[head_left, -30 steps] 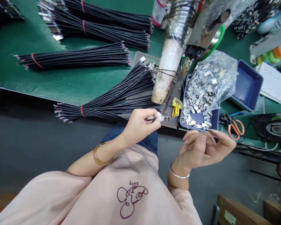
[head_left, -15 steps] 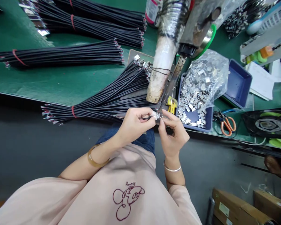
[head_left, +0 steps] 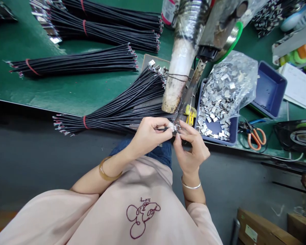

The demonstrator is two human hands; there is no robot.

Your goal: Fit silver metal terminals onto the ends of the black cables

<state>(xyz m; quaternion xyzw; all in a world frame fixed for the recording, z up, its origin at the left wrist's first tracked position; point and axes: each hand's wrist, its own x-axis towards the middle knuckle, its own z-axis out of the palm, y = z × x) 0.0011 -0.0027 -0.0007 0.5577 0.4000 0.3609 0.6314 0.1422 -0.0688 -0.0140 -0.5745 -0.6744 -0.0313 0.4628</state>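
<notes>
Black cable point(head_left: 162, 129), head view: pinched between thumb and forefinger of my left hand point(head_left: 153, 132), visible stub running roughly left to right, its axis pointing toward my right hand point(head_left: 192, 146). Small metal connector point(head_left: 177, 128) sits just right of my left fingertips, between both hands; left fingers hold the cable right behind it, right fingertips just beside it. Right thumb and forefinger close together, can't tell if clamped on anything. Fanned cables point(head_left: 132, 93) left of and beyond my left fingers, blue tray point(head_left: 234, 129) beyond and right of my right fingers. Versus one second ago: right hand was well apart, near the tray, now in by the connector; left pinch about the same
</notes>
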